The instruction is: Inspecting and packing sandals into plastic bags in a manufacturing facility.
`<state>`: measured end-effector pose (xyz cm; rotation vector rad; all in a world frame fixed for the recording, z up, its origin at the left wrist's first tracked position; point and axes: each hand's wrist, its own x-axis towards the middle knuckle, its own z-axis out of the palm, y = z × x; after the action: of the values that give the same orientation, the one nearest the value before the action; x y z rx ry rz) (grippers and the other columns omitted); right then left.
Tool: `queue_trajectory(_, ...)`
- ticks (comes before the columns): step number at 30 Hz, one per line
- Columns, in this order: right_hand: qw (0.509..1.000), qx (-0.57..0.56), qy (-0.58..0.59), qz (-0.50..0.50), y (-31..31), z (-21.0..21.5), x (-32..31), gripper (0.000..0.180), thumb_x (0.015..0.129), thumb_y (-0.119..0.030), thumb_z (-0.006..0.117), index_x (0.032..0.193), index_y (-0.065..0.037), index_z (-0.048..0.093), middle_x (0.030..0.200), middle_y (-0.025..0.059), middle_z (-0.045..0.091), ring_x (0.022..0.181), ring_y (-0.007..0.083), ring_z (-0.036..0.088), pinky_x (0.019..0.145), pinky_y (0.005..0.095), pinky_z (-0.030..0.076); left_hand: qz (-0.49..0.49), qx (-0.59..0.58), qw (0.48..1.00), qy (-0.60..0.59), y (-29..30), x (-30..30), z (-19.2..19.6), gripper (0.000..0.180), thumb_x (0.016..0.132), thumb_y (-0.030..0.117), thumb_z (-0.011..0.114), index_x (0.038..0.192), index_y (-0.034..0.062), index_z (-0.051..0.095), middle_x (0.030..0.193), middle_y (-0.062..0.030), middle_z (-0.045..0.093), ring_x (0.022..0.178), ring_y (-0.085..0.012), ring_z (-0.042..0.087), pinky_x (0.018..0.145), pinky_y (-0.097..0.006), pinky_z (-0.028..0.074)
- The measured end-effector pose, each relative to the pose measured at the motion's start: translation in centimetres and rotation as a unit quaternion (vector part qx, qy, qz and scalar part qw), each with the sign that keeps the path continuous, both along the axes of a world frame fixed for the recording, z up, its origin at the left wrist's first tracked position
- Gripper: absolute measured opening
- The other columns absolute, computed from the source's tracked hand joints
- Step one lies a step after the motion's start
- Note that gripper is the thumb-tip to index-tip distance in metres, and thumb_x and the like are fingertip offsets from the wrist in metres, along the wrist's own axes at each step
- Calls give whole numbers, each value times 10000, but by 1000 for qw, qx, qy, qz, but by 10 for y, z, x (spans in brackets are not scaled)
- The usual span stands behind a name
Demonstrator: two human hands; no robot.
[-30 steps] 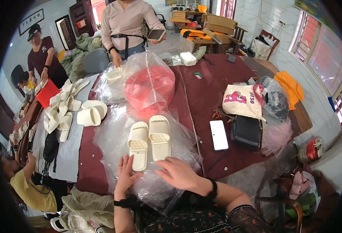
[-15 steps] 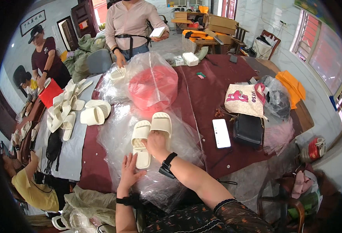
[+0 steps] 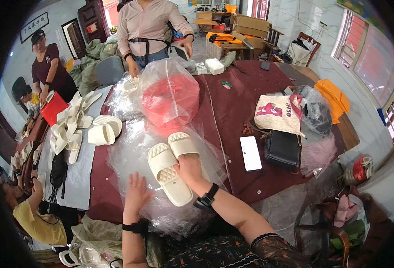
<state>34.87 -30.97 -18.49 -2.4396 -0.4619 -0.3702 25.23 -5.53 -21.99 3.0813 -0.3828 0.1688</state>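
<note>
Two cream slippers lie side by side on a clear plastic bag (image 3: 130,156) spread over the dark red table (image 3: 241,102). My right hand (image 3: 189,169) rests on the heel of the right slipper (image 3: 182,143), fingers curled over it. The left slipper (image 3: 166,173) lies next to it, tilted toward me. My left hand (image 3: 136,193) lies flat and open on the plastic, just left of the left slipper's heel, holding nothing.
A red item in a clear bag (image 3: 170,97) sits behind the slippers. A white phone (image 3: 250,153), black pouch (image 3: 283,148) and printed tote (image 3: 278,114) lie to the right. More cream slippers (image 3: 78,127) are piled at left. A person (image 3: 148,31) stands across the table; others at left.
My right hand moved from the plastic near me up onto the right slipper. The slipper pair has shifted and turned slightly. My left hand stayed on the plastic.
</note>
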Motion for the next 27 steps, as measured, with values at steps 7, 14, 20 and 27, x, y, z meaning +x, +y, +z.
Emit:
queue_trajectory(7,999,14,18,28,-10,-17,-23,271,813,-257,702,857,0,628,798,190,671,742,340,666,647,431,529,165,-155,973,-53,-16,6,22,596,781,237,747,1316,59,553,1491,-219,381,1408,-416,294,1118,-497,323)
queue_trajectory(14,992,-17,89,87,-30,-28,-7,246,834,-232,666,918,-3,647,851,204,674,782,371,660,725,479,521,66,-180,981,-32,-56,-39,13,698,794,410,747,1382,109,520,1525,-262,299,1421,-454,253,1121,-525,303)
queue_trajectory(20,997,37,56,45,-28,-33,-5,213,835,-193,643,869,17,632,791,223,648,756,386,651,680,488,501,34,-239,970,-1,-61,-67,30,811,745,498,755,1402,106,488,1529,-251,287,1403,-465,268,1114,-511,320)
queue_trajectory(27,982,169,41,-74,-69,5,-17,228,849,-130,644,800,91,610,686,228,625,620,333,628,594,420,455,21,-115,993,10,-53,-59,21,711,780,428,743,1402,182,500,1550,-230,259,1411,-467,258,1117,-564,289)
